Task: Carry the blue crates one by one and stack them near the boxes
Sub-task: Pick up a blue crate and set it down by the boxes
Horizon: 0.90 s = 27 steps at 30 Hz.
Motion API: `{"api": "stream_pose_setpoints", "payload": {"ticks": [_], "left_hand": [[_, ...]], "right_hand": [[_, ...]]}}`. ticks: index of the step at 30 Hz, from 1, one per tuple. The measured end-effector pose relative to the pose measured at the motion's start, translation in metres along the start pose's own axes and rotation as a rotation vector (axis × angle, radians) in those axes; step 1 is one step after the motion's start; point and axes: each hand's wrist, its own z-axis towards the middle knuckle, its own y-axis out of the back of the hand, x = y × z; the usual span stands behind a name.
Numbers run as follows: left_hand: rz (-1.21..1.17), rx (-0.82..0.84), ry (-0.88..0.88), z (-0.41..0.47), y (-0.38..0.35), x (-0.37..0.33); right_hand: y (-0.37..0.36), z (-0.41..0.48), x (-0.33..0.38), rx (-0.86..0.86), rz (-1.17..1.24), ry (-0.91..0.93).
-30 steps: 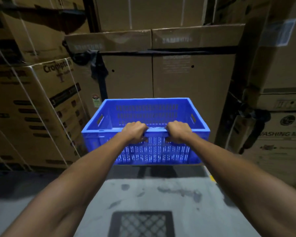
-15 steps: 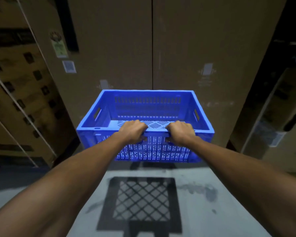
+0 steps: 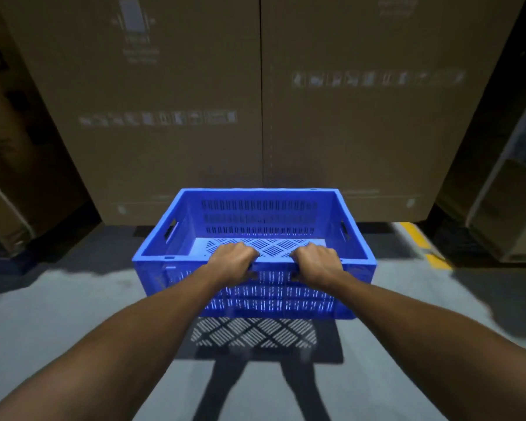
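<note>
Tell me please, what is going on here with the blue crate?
A person holds an empty blue crate by its near rim, left hand and right hand gripping side by side. The crate seems to hang just above the grey floor, over its shadow, in front of tall cardboard boxes. No other crate is in view.

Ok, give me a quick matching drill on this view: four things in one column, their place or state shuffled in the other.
1 blue crate
2 cardboard boxes
3 yellow floor line
4 lattice shadow

A on the floor, far right
B gripped at its near rim by left hand and right hand
C on the floor below the crate
D standing behind the crate

Pairs: 1-B, 2-D, 3-A, 4-C
</note>
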Motion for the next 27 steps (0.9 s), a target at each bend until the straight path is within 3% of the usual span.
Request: {"api": "stream_pose_setpoints", "payload": {"ticks": [7, 16, 27], "left_hand": [[0.0, 0.039, 0.012, 0.015, -0.087, -0.006], [-0.036, 0.14, -0.003, 0.021, -0.139, -0.005], [-0.035, 0.138, -0.022, 0.016, -0.142, -0.008]], "right_hand": [[-0.083, 0.007, -0.009, 0.026, -0.002, 0.001], [-0.142, 0.014, -0.009, 0.096, 0.004, -0.011], [-0.148, 0.009, -0.006, 0.105, -0.025, -0.039]]}}
